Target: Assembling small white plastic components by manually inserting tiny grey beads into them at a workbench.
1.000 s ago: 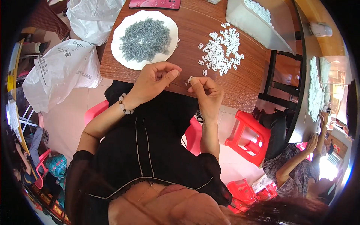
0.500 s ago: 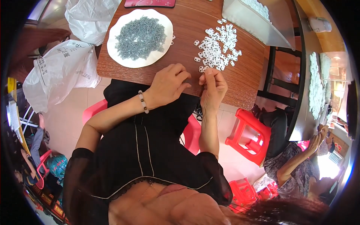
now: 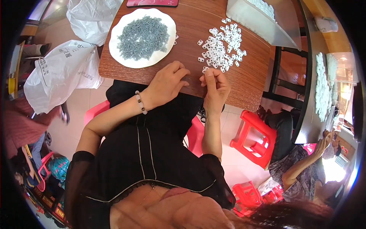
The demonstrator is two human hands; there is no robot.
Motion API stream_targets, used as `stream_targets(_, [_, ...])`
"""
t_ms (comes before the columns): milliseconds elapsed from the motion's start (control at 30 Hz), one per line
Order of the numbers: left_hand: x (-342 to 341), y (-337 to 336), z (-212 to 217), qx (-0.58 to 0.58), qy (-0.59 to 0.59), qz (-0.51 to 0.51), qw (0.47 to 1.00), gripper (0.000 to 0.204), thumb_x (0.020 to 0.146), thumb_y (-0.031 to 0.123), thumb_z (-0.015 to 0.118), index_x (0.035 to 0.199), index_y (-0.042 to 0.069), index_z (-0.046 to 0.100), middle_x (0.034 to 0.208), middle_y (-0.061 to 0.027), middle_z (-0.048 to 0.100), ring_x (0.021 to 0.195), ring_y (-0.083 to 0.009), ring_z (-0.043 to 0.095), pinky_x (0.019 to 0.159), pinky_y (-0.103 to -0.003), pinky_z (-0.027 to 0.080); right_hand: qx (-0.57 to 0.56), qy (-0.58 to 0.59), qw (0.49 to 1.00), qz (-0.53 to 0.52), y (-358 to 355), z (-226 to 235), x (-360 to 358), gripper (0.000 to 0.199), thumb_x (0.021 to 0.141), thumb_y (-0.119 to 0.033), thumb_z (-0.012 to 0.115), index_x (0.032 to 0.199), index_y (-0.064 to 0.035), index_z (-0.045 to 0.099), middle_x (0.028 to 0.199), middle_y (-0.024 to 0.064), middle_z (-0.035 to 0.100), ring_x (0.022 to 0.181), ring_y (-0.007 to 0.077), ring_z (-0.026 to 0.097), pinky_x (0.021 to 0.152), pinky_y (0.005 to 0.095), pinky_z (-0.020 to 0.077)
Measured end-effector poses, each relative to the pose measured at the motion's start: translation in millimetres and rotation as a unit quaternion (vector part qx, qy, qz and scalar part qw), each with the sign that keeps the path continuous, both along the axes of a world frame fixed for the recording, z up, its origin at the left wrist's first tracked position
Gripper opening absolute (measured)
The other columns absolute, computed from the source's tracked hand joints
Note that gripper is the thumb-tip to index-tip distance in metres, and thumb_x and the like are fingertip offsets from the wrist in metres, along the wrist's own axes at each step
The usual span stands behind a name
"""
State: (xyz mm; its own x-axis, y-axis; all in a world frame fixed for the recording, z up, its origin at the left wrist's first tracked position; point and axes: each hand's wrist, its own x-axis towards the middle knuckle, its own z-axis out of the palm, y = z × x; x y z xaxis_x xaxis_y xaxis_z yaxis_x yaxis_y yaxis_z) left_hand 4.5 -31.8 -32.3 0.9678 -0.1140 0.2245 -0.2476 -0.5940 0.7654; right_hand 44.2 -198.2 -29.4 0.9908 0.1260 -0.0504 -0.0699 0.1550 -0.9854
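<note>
At the front edge of the brown table, my left hand (image 3: 166,84) is bent with thumb and fingertips drawn together; anything tiny in them is too small to name. Close to its right, my right hand (image 3: 216,89) pinches with the thumb against the curled fingers, and what sits in the pinch cannot be made out. Just beyond the right hand spreads a loose pile of small white plastic pieces with holes (image 3: 216,52). To the far left stands a white scalloped plate (image 3: 117,54) heaped with small grey screw-like pins (image 3: 143,37).
A clear bin (image 3: 255,23) of white pieces stands at the table's far right. White sacks (image 3: 63,76) sit left of the table. A red stool (image 3: 251,139) is on the right, and beyond it a person's hands (image 3: 324,141) are at another table.
My left hand has shifted slightly left and up, widening the gap between the hands. The right hand has moved only slightly. A person in reddish clothing has come into view at left.
</note>
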Motion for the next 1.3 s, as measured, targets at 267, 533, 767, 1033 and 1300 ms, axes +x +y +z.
stream_targets(267, [5.7,-5.9,-5.8,0.069,-0.020,0.002,0.997,0.018,0.078,0.007,0.066,0.093,0.001,0.058,0.093,-0.0121,0.054,0.084,-0.0327,0.056,0.070,-0.041,0.046,0.005,-0.007,1.000,-0.010,2.1,1.4,-1.4,0.014,0.093,-0.015,0.061,0.092,-0.0009,0.064,0.077,0.0015,0.064,0.067,0.0047,0.056,0.060,0.0187,0.0427])
stream_targets(533, [5.9,-2.2,0.0,-0.009,-0.020,0.023,1.000,0.012,0.082,0.009,0.063,0.085,0.001,0.055,0.082,-0.0101,0.053,0.075,-0.0266,0.054,0.067,-0.038,0.044,-0.018,-0.015,1.000,0.011,3.3,8.3,-4.0,0.009,0.091,-0.009,0.063,0.091,0.0004,0.064,0.082,0.0032,0.065,0.073,0.0064,0.057,0.066,0.0201,0.0451])
stream_targets(767, [0.0,16.0,12.8,-0.444,0.328,-0.038,0.833,0.028,0.098,0.026,0.052,0.085,0.002,0.059,0.070,0.0022,0.050,0.063,-0.0072,0.044,0.058,-0.023,0.039,-0.102,-0.150,0.983,0.033,24.0,9.0,-16.1,0.005,0.089,-0.004,0.062,0.089,0.0006,0.064,0.082,0.0018,0.062,0.073,0.0065,0.054,0.068,0.0195,0.0423])
stream_targets(1033, [-3.9,11.9,13.7,-0.504,0.343,0.004,0.793,0.031,0.098,0.031,0.052,0.087,0.004,0.062,0.072,0.0034,0.053,0.063,-0.0037,0.044,0.056,-0.019,0.038,-0.104,-0.159,0.982,0.012,37.5,-1.5,-24.3,0.006,0.093,-0.006,0.059,0.092,0.0006,0.058,0.084,0.0020,0.057,0.074,0.0065,0.054,0.067,0.0195,0.0428])
stream_targets(1300, [-15.2,7.8,21.5,-0.563,0.312,0.042,0.764,0.023,0.093,0.024,0.062,0.095,0.001,0.065,0.083,0.0003,0.062,0.067,-0.0043,0.051,0.061,-0.019,0.044,-0.208,-0.226,0.952,-0.002,39.4,-8.3,-22.5,0.008,0.095,-0.007,0.053,0.091,-0.0003,0.052,0.085,0.0096,0.049,0.073,0.0187,0.051,0.064,0.0291,0.0428])
